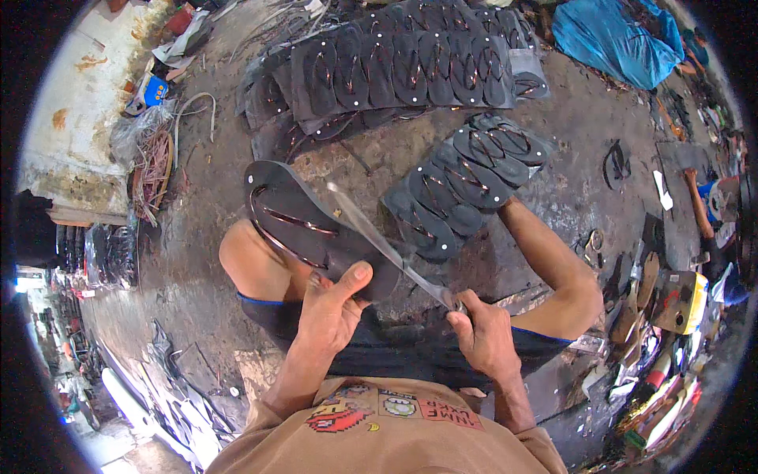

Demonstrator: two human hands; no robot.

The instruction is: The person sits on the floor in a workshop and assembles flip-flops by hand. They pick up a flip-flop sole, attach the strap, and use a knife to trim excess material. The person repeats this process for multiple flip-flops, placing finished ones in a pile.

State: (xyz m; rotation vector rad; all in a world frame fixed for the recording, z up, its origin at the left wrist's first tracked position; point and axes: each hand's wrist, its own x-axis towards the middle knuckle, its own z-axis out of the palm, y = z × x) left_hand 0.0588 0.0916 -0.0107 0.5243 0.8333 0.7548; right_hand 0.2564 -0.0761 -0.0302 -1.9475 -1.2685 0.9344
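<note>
Sandal (346,251) gripped in your left hand (332,316) at your left knee (253,261), grey strip (377,239) pinched in your right hand (483,336).
Big stack of black sandals (403,71) fills the far middle; smaller sandal group (458,189) lies by your right leg (560,288). Scraps (655,387) and yellow tin (685,302) crowd right side, white offcuts (158,403) lower left. Left hand partly hidden behind sandal heel; strip's near end lost in right hand, can't tell if a tool's there. Blue plastic (616,39) cut off up top. Bare floor (201,182) left of sandal.
</note>
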